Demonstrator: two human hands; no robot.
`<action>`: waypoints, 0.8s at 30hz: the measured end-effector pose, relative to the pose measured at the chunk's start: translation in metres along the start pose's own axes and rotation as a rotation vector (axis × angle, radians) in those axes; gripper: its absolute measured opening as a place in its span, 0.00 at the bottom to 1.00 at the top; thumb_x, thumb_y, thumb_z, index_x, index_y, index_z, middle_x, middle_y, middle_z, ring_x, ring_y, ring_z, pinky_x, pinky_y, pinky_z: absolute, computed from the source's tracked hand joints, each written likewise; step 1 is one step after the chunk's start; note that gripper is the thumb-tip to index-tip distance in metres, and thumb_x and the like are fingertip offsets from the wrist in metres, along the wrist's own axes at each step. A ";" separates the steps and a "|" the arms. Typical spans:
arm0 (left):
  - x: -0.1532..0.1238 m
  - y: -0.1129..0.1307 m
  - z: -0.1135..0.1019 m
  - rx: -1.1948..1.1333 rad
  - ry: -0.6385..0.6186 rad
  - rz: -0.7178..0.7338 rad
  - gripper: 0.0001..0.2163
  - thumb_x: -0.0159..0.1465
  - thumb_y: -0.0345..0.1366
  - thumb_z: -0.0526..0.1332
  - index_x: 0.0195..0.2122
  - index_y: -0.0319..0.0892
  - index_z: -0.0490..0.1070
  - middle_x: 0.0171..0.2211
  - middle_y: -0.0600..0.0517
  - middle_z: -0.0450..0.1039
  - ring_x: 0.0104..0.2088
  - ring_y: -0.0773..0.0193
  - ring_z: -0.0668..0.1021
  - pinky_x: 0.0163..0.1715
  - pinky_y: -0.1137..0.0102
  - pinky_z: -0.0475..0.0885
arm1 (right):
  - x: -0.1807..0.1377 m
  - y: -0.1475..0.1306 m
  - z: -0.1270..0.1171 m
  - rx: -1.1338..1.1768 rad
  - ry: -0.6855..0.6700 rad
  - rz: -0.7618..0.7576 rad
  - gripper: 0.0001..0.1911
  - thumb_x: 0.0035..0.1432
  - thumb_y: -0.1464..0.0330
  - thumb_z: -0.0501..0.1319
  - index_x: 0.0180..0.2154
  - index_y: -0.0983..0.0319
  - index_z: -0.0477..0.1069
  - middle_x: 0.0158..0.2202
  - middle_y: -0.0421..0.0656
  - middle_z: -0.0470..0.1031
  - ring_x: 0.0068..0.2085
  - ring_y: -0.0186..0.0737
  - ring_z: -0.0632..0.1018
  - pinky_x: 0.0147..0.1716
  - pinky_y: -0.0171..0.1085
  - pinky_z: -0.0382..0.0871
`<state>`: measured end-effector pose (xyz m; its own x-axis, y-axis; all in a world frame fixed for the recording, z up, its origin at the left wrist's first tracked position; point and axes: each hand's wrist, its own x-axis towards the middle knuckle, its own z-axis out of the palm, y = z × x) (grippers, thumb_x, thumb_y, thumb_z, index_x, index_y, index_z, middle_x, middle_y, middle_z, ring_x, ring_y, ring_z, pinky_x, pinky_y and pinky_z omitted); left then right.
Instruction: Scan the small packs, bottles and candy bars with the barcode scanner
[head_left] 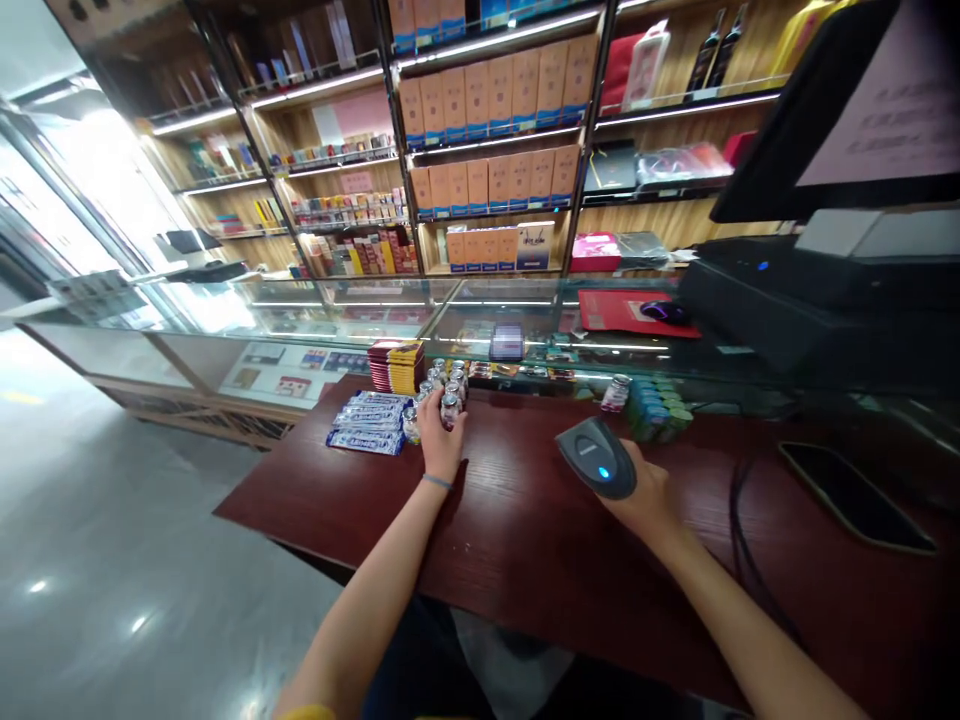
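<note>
My left hand [441,440] is at a cluster of small jars with silvery lids, its thumb and fingers round one small jar [450,408] at the cluster's near right. In my right hand [646,498] is a dark grey barcode scanner [598,458] with a lit blue light, held above the dark red wooden table [510,520]. Left of the jars lie blue and white long packets [367,425], and behind those stands a stack of red and yellow packs [396,367]. One separate small jar [615,393] stands beyond the scanner, beside a group of green and blue small containers [660,405].
A phone [855,497] and a black cable [739,520] lie on the table's right side. A glass display counter [337,305] runs behind the table. At upper right is a monitor [817,120]; a mouse [664,313] rests on a red mat [611,312]. Stocked shelves line the wall.
</note>
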<state>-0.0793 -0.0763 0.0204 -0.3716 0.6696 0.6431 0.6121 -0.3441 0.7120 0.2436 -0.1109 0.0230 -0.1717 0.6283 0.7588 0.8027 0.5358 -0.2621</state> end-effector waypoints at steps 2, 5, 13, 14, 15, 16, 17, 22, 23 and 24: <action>-0.002 -0.003 0.003 0.003 -0.032 0.003 0.29 0.62 0.31 0.66 0.64 0.46 0.63 0.61 0.40 0.64 0.64 0.49 0.66 0.67 0.52 0.59 | 0.000 -0.004 0.001 -0.015 0.010 -0.058 0.20 0.49 0.66 0.61 0.47 0.59 0.68 0.24 0.40 0.79 0.22 0.47 0.80 0.23 0.38 0.71; -0.006 -0.011 0.010 0.007 -0.088 -0.014 0.34 0.59 0.28 0.67 0.67 0.46 0.60 0.64 0.39 0.59 0.67 0.46 0.62 0.69 0.50 0.56 | 0.000 -0.005 0.003 -0.023 0.005 -0.081 0.18 0.51 0.66 0.61 0.46 0.59 0.68 0.24 0.40 0.78 0.22 0.47 0.80 0.23 0.38 0.71; -0.014 -0.025 0.016 -0.008 -0.162 -0.075 0.31 0.59 0.24 0.64 0.64 0.43 0.62 0.61 0.39 0.64 0.65 0.46 0.65 0.67 0.47 0.59 | -0.002 -0.001 0.004 0.000 -0.043 -0.016 0.19 0.49 0.65 0.62 0.46 0.58 0.69 0.26 0.41 0.80 0.24 0.48 0.81 0.24 0.38 0.72; -0.014 -0.024 0.015 -0.015 -0.162 -0.067 0.29 0.60 0.24 0.62 0.64 0.42 0.63 0.59 0.39 0.65 0.64 0.47 0.67 0.67 0.48 0.59 | -0.002 -0.001 0.004 0.000 -0.047 -0.013 0.20 0.49 0.65 0.62 0.46 0.58 0.69 0.26 0.41 0.80 0.24 0.48 0.81 0.24 0.38 0.72; -0.014 -0.024 0.014 -0.019 -0.160 -0.060 0.27 0.60 0.24 0.61 0.62 0.42 0.65 0.58 0.40 0.67 0.63 0.48 0.68 0.67 0.49 0.60 | -0.002 -0.001 0.004 -0.001 -0.052 -0.012 0.20 0.48 0.65 0.61 0.46 0.58 0.68 0.25 0.41 0.80 0.24 0.48 0.81 0.24 0.38 0.72; -0.014 -0.024 0.014 -0.021 -0.157 -0.056 0.26 0.61 0.24 0.60 0.61 0.42 0.66 0.57 0.40 0.68 0.62 0.49 0.69 0.66 0.50 0.60 | -0.002 0.000 0.004 -0.003 -0.057 -0.012 0.21 0.48 0.65 0.61 0.46 0.58 0.68 0.25 0.41 0.80 0.24 0.48 0.81 0.24 0.39 0.72; -0.014 -0.024 0.013 -0.025 -0.153 -0.056 0.24 0.62 0.24 0.59 0.60 0.41 0.67 0.57 0.40 0.69 0.61 0.50 0.69 0.66 0.50 0.61 | -0.002 0.000 0.003 -0.004 -0.059 -0.012 0.21 0.47 0.66 0.61 0.46 0.58 0.68 0.25 0.41 0.80 0.24 0.49 0.81 0.25 0.39 0.73; -0.010 -0.019 0.013 -0.202 -0.175 -0.129 0.21 0.65 0.29 0.60 0.59 0.43 0.68 0.57 0.42 0.70 0.60 0.53 0.71 0.65 0.55 0.64 | 0.000 0.000 -0.001 -0.003 -0.039 -0.046 0.21 0.49 0.66 0.61 0.47 0.58 0.67 0.26 0.41 0.80 0.24 0.48 0.81 0.24 0.39 0.73; -0.009 -0.017 0.014 -0.295 -0.201 -0.188 0.22 0.65 0.32 0.61 0.61 0.45 0.66 0.57 0.43 0.70 0.59 0.54 0.73 0.63 0.56 0.67 | 0.001 -0.001 -0.003 -0.004 -0.035 -0.063 0.21 0.50 0.66 0.61 0.48 0.59 0.66 0.26 0.41 0.80 0.23 0.47 0.81 0.24 0.38 0.72; -0.008 -0.014 0.014 -0.405 -0.238 -0.267 0.25 0.66 0.34 0.62 0.64 0.47 0.62 0.57 0.44 0.70 0.57 0.55 0.75 0.60 0.57 0.70 | 0.003 -0.002 -0.004 -0.003 -0.035 -0.081 0.22 0.50 0.67 0.60 0.49 0.59 0.66 0.27 0.41 0.80 0.24 0.47 0.81 0.24 0.38 0.72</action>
<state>-0.0752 -0.0677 0.0016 -0.2802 0.8829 0.3768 0.1827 -0.3364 0.9239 0.2442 -0.1126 0.0281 -0.2560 0.6018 0.7565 0.7868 0.5844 -0.1987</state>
